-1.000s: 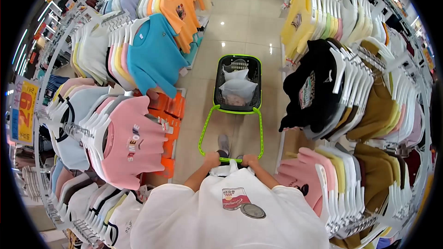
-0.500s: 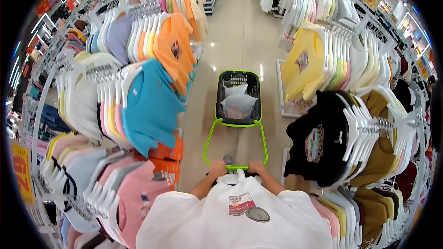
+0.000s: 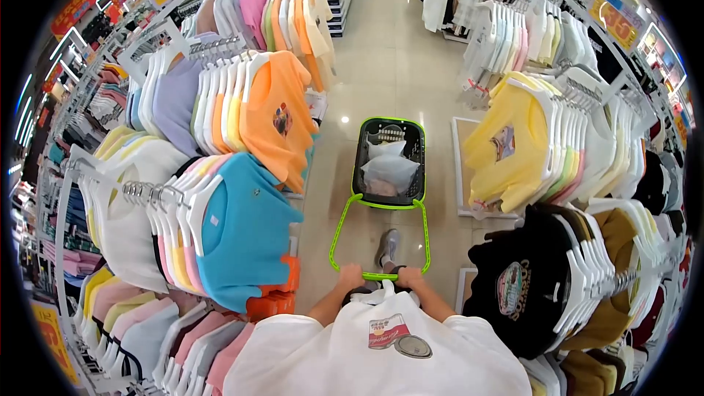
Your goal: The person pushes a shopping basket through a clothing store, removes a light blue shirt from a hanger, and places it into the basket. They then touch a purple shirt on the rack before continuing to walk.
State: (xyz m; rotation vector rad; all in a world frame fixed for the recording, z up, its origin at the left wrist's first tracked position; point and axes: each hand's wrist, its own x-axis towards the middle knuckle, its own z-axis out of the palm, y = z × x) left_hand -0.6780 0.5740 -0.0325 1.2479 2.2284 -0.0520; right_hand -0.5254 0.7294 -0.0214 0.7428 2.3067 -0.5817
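Both hands are closed on the green handle [image 3: 380,276] of a black basket [image 3: 421,154] with a bright green rim. My left hand [image 3: 350,276] grips the handle's left part, and my right hand [image 3: 411,277] grips its right part. The basket is out in front of me above the pale tiled floor, its handle tilted back toward my body. Inside it lie translucent white plastic bags [image 3: 390,170]; what they contain cannot be made out. A grey shoe [image 3: 388,246] shows through the handle's loop.
Racks of shirts line both sides: blue [image 3: 246,227] and orange [image 3: 277,117] at left, yellow [image 3: 506,143] and black [image 3: 524,279] at right. Low white-edged platforms [image 3: 456,169] stand under the right racks. The tiled aisle [image 3: 389,66] runs ahead between them.
The racks on both sides have shifted nearer and lower in view. A grey shoe now shows more fully under the handle. Both hands keep their hold, and the basket sits slightly further right.
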